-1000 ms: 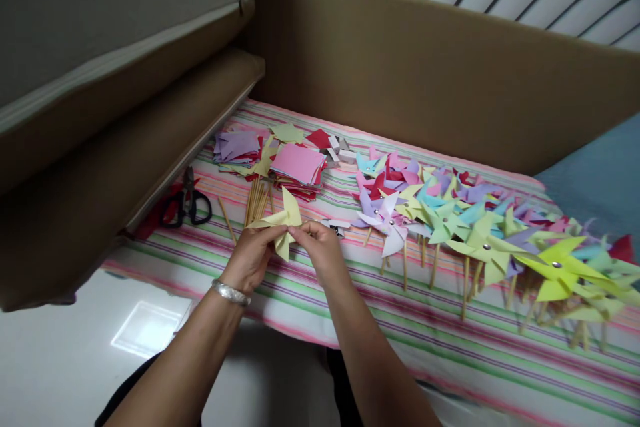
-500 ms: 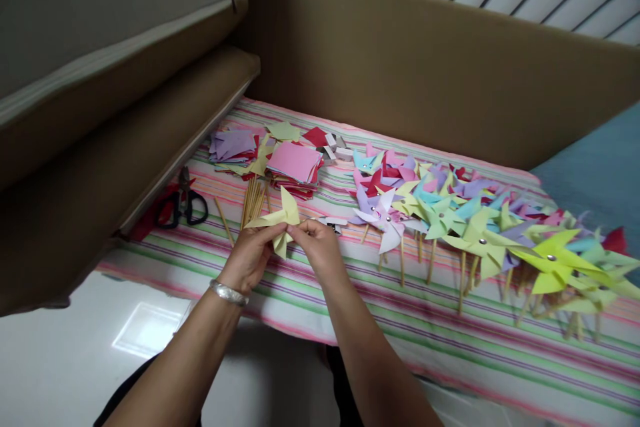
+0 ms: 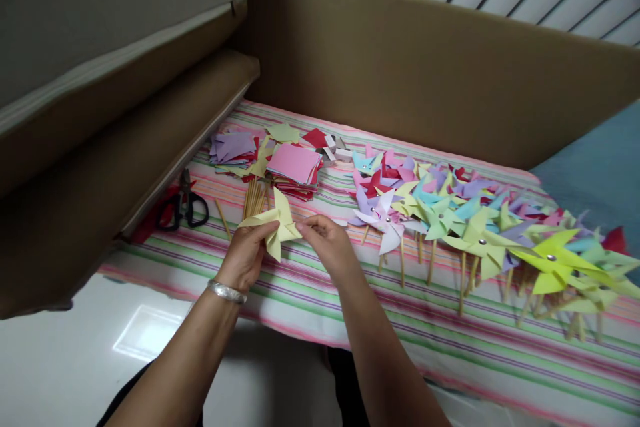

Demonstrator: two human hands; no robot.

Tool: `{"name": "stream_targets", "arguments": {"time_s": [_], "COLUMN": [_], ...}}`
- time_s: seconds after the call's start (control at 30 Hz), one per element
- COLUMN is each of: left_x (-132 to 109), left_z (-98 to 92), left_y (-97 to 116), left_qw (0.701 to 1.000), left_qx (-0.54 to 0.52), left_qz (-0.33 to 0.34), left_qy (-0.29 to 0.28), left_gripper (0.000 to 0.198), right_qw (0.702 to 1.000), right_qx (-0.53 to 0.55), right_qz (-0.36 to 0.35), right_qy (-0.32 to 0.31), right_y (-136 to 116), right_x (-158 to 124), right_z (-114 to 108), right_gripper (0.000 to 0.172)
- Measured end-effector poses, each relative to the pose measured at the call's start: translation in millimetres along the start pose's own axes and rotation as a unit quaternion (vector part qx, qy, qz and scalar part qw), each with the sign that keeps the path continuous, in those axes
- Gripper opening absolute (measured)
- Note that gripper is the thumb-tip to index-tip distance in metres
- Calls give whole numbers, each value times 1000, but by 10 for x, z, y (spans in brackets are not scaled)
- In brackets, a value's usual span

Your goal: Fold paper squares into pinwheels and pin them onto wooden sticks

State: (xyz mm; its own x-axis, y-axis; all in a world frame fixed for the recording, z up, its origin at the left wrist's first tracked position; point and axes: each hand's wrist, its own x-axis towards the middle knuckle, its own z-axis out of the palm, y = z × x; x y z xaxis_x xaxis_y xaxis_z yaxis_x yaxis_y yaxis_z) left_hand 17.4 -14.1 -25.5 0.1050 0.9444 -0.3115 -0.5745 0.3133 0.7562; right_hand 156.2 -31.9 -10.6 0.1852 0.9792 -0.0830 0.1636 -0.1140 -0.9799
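My left hand (image 3: 250, 247), with a silver bangle at the wrist, pinches a pale yellow paper pinwheel (image 3: 284, 225) near its middle, thumb on top. At the pinwheel's right blade, the thumb and forefinger of my right hand (image 3: 323, 238) close on the paper's edge; whether anything small is also in those fingers is hidden. No stick shows on this pinwheel. Just behind it lie a bundle of thin wooden sticks (image 3: 255, 197) and a stack of coloured paper squares (image 3: 295, 163).
Many finished pinwheels on sticks (image 3: 440, 213) cover the right of the striped cloth (image 3: 320, 300). Black-handled scissors (image 3: 184, 203) lie at left beside folded mattress sections (image 3: 150, 120). Cut papers (image 3: 233, 147) and small white boxes (image 3: 340, 150) sit at the back, before a brown board (image 3: 390, 67).
My right hand has shifted from the pinwheel's centre out to its right blade, and its fingers have drawn back. The pinwheel has moved slightly left, and its right blade now shows.
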Motion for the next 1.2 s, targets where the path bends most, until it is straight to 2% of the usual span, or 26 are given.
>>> {"name": "stream_targets", "arguments": {"time_s": [0.07,0.13,0.3,0.4,0.63,0.73,0.93,1.03,1.13,1.2], "left_x": [-2,-15,-61,-66,-55,-65,-64,-66,-61,-44], "left_z": [-10,-11,21,30,3,2,-24,-81,-182,-259], "left_y": [20,23,-17,-45,-101,-107,-35,130,341,447], "left_qw": [1000,999,993,991,987,986,988,992,995,996], "left_qx": [18,46,105,125,146,151,141,129,88,47], "left_qz": [10,7,-32,-29,-35,-44,-20,-1,26,52], "left_qy": [8,1,-47,-43,-59,-64,-66,-18,45,52], "left_gripper": [27,27,31,27,23,21,21,24,25,25], "right_qw": [999,999,985,979,982,984,986,990,996,994], "right_qx": [-12,4,101,107,56,44,49,87,69,0], "right_qz": [-9,7,91,111,141,133,111,78,35,13], "right_qy": [39,37,-103,-136,-115,-111,-117,-76,37,109], "right_y": [-34,-38,9,26,71,81,30,-34,-54,-32], "right_x": [15,27,17,13,45,37,3,27,84,112], "right_z": [-75,-108,-71,-66,-104,-113,-36,-67,-240,-386], "right_gripper": [21,24,25,24,24,25,24,26,30,29]}}
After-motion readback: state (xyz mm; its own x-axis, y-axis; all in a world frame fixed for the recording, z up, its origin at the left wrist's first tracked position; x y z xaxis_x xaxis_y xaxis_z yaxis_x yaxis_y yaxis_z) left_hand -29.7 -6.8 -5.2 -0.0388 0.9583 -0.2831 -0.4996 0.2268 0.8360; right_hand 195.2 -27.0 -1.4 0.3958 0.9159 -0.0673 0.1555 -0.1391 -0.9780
